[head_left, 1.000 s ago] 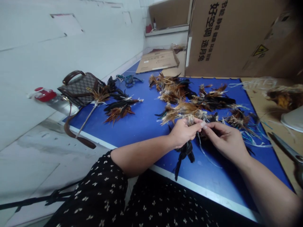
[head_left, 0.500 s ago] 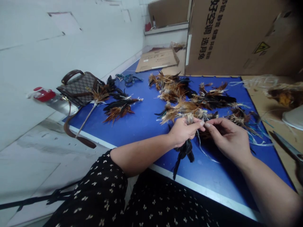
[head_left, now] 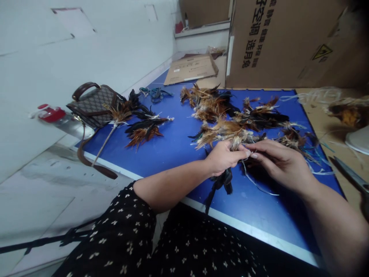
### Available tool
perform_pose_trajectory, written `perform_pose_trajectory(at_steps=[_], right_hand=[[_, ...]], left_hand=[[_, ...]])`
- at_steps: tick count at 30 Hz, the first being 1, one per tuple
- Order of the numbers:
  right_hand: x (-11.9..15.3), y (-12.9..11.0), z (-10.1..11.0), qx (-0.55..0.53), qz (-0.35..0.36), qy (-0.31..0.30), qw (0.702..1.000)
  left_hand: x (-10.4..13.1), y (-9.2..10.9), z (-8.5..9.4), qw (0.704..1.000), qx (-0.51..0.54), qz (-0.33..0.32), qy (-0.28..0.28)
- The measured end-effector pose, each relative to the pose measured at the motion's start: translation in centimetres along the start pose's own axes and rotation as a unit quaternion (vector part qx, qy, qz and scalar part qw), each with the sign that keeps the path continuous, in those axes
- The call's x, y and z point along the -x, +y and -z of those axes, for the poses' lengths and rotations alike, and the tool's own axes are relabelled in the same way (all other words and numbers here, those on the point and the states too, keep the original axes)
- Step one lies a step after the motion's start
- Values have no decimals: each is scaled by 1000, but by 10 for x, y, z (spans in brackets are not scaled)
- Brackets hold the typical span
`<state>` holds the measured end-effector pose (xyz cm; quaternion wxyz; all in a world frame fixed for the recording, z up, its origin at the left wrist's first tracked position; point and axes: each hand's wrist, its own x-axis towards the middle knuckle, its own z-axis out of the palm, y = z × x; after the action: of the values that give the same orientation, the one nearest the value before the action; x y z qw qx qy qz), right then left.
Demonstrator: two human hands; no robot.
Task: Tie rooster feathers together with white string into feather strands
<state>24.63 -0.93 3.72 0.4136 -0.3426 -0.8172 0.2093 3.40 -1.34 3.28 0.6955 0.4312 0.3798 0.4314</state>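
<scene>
My left hand (head_left: 226, 157) is closed around a bunch of dark feathers (head_left: 221, 182); its pale quill ends poke out above the fist and the black tips hang below. Close against the left thumb, my right hand (head_left: 284, 163) pinches with thumb and forefinger at a thin pale string (head_left: 258, 185), whose loose end trails down to the right. The exact spot where the fingertips meet is too small to make out. Just beyond both hands lies a pile of brown and black feathers (head_left: 219, 130).
Scissors (head_left: 353, 177) lie at the right edge, near a white round object (head_left: 359, 140). A handbag (head_left: 96, 104), a bottle with a red lid (head_left: 62, 119) and a feathered stick (head_left: 105, 144) are on the left. A large cardboard box (head_left: 282, 50) stands behind the blue tabletop (head_left: 173, 165).
My right hand has turned slightly, its fingers closing in nearer the left thumb. The hanging feathers have swung a little left, and the string's loose end now reaches further right.
</scene>
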Motion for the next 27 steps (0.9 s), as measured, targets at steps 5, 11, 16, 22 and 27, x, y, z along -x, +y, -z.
perform_pose_trajectory(at_steps=[5, 11, 16, 22, 27], right_hand=[[-2, -5, 4, -12, -12, 5, 1000], [1, -2, 5, -17, -75, -22, 997], [7, 5, -1, 7, -103, 1, 995], [7, 0, -2, -95, -153, 46, 983], [7, -1, 0, -97, -158, 48, 982]], left_hand=[[2, 4, -1, 999, 22, 27, -15], [1, 5, 0, 997, 24, 47, -49], [2, 6, -2, 998, 35, 39, -42], [2, 8, -6, 999, 41, 19, -20], [1, 8, -7, 999, 35, 9, 0]])
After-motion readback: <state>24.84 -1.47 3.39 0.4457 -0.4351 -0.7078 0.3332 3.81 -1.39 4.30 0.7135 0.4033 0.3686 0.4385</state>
